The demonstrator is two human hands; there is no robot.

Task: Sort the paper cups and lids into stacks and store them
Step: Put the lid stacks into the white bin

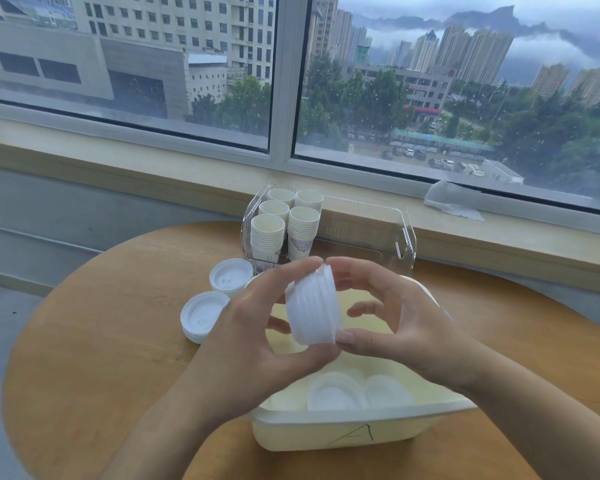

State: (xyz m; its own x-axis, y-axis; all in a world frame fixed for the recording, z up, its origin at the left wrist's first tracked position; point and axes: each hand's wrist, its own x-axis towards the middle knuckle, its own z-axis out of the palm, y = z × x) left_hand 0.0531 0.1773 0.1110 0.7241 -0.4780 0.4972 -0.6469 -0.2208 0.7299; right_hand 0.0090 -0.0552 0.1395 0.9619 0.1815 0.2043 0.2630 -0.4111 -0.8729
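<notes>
So the stack of lids [313,306] is being held up in the air over the cream tub [343,434], tipped on its side, and both hands are squaring it up. If you're doing this step, I'd say the trick is light, even pressure from both ends while nudging the rims so they nest flush. Squeeze too hard and thin plastic lids like these will probably pop apart or buckle.

The left hand [253,327] is gripping the stack with its thumb underneath at the lower rim and its fingers [305,264] curling over the top edge. The right hand [395,317] is pinching the other side, thumb at the bottom rim, one finger touching the top, the others curling loosely behind. Both wrists are coming in from below, palms facing each other.

More loose lids [336,393] are lying in the bottom of the tub, so I'm guessing there's still sorting left. Two lid piles [215,299] are sitting on the worktop [101,341] just left of the tub, and the cup stacks [284,223] are already standing in the clear bin [402,237] by the window.
</notes>
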